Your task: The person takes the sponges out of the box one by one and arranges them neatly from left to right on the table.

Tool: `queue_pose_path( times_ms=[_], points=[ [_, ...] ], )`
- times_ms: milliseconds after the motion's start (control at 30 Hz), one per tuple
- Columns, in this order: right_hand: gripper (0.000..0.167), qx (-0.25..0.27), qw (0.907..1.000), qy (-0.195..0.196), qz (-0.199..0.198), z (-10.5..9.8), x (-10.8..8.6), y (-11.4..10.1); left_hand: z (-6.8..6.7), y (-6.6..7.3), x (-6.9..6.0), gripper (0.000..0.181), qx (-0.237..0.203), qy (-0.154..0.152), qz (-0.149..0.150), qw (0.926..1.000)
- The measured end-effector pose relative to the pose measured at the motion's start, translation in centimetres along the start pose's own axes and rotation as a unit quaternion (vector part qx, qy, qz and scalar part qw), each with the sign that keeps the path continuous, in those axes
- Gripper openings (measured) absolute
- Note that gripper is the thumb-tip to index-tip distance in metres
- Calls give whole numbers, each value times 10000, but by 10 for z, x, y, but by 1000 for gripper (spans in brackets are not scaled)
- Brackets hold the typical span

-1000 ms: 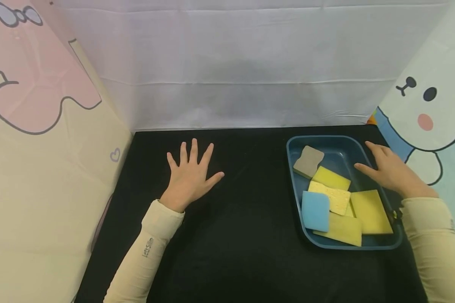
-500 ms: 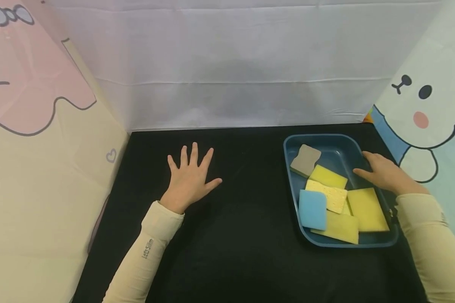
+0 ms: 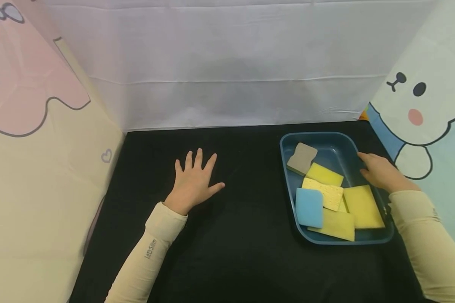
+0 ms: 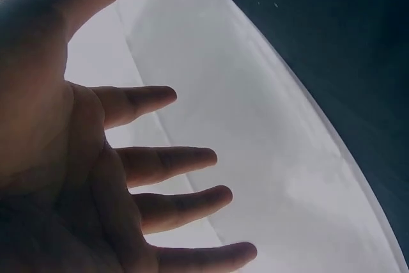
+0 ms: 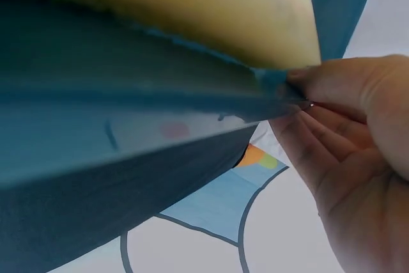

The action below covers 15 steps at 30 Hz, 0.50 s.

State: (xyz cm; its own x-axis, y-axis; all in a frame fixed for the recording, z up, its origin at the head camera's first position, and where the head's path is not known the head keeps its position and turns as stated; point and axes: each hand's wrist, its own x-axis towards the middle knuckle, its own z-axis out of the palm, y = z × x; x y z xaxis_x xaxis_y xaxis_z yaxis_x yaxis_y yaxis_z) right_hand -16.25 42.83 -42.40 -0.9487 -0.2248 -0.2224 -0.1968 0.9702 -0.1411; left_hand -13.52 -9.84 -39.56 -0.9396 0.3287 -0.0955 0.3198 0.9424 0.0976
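A blue plastic tray [image 3: 288,185] stands on the right of the black table. In it lie several sponges: a grey one [image 3: 302,157] with wavy sides, a light blue one [image 3: 309,207], a pale yellow porous one [image 3: 327,194] and further yellow ones, some overlapping. My right hand [image 3: 383,171] pinches the tray's right rim; in the right wrist view its thumb [image 5: 345,81] is on the inner side and the fingers [image 5: 313,142] are outside. To the left, my left hand [image 3: 191,183] is spread over the table, palm down, holding nothing.
The black tabletop [image 3: 231,252] lies between my left hand and the tray. A white cloth [image 3: 220,84] hangs behind the back edge. Printed cloths flank both sides: a cream and pink one [image 3: 41,168] on the left, one with a bear [image 3: 417,97] on the right.
My right hand has come down from above the tray's right side and taken hold of its rim. The left hand stays spread. The whole view has shifted slightly.
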Motion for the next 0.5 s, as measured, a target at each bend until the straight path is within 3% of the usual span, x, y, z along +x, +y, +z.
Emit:
queue_pose_path(
  times_ms=[267, 500],
  points=[
    [56, -12, 10000, -68, 53, -1, 3, -3, 7, 11, 4, 92, 37, 127, 320, 9994],
    [57, 3, 9996, -197, 208, -1, 2, -3, 10, 33, 11, 93, 111, 533, 860, 9948]
  ],
)
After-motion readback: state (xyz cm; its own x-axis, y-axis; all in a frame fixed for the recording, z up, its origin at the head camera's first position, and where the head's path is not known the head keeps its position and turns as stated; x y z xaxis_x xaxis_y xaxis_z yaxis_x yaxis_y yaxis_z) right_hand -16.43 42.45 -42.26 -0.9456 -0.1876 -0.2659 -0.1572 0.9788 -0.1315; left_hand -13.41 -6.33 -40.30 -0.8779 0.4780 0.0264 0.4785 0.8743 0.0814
